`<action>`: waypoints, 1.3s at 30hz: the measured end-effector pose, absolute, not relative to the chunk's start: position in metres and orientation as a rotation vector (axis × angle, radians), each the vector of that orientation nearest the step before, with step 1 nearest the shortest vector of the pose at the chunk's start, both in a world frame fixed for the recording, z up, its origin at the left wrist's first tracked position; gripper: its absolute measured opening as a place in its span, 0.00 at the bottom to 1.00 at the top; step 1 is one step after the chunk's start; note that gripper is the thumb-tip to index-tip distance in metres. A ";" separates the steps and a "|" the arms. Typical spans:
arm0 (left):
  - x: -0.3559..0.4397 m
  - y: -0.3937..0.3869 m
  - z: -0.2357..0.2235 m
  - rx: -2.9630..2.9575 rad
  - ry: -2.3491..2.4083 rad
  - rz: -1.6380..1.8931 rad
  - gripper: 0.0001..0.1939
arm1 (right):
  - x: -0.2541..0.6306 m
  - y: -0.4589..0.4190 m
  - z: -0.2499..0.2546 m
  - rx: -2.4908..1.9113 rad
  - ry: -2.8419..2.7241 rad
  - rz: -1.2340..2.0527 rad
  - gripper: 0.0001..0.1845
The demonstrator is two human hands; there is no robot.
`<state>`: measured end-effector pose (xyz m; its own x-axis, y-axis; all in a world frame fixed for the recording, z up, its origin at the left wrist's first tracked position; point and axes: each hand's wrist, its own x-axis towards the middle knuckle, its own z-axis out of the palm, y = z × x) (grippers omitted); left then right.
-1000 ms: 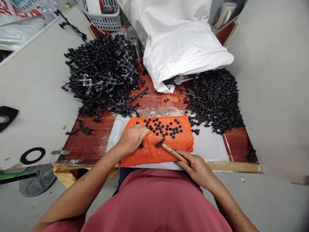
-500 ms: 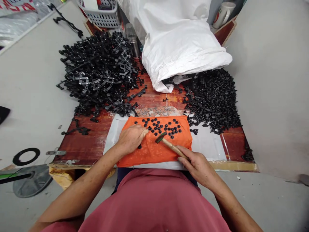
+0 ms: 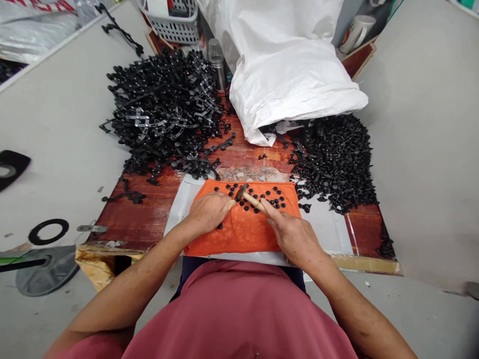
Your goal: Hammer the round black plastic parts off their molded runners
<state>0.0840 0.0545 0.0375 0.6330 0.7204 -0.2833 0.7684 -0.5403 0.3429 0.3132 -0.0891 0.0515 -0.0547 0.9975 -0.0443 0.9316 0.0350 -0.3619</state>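
My right hand (image 3: 295, 235) grips the wooden handle of a small hammer (image 3: 254, 202). The hammer's dark head is over the small black round caps (image 3: 268, 193), right beside the left thumb. My left hand (image 3: 210, 211) rests on an orange cloth (image 3: 239, 238), its fingers curled together at the left edge of the group of caps. Whatever its fingertips hold is hidden. Several caps lie scattered across the upper half of the cloth, and one or more sit just below the left hand.
Black linked plastic strips (image 3: 160, 109) are heaped at the left. Small black parts (image 3: 337, 159) form another heap at the right, below the mouth of a white sack (image 3: 292, 75). Behind are a grey basket (image 3: 174, 27), a clear-topped bottle (image 3: 217, 65) and a mug (image 3: 357, 34).
The hammer has moved up and left, from lower on the cloth to beside the left thumb, and my right hand has followed. My left hand stays at the same spot on the cloth.
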 end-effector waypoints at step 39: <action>0.086 0.043 0.042 2.350 1.092 -0.122 0.21 | 0.333 -0.109 0.044 -2.060 -1.814 0.577 0.31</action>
